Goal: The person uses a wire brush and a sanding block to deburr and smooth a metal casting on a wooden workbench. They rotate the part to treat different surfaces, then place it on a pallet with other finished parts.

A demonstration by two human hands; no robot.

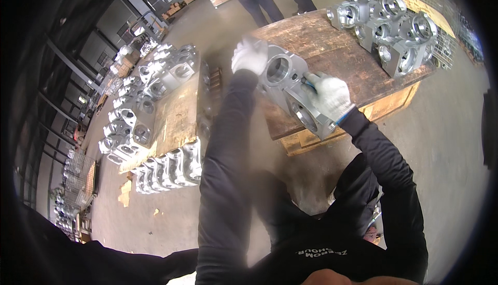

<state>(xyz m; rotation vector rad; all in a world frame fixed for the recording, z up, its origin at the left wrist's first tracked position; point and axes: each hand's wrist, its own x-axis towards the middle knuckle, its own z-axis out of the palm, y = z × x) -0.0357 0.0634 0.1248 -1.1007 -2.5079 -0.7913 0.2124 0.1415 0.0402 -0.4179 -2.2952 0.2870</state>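
A silver machined metal casting (296,89) with two large round bores and several small holes lies on the near left part of a wooden tabletop (332,41). My right hand (330,96), in a white glove, is closed over its right side. Between those fingers shows a slim tool with a blue part (309,84), mostly hidden, held against the casting near the small holes. At the casting's far left end is my left hand (250,57), also white-gloved. It is smeared by motion, and its fingers cannot be made out.
Similar silver castings (389,31) stand grouped at the table's far right. To the left, a pallet board (174,116) carries many more, with another row of castings (171,167) below it. A person in dark trousers (259,5) stands beyond the table. Wire cages line the far right.
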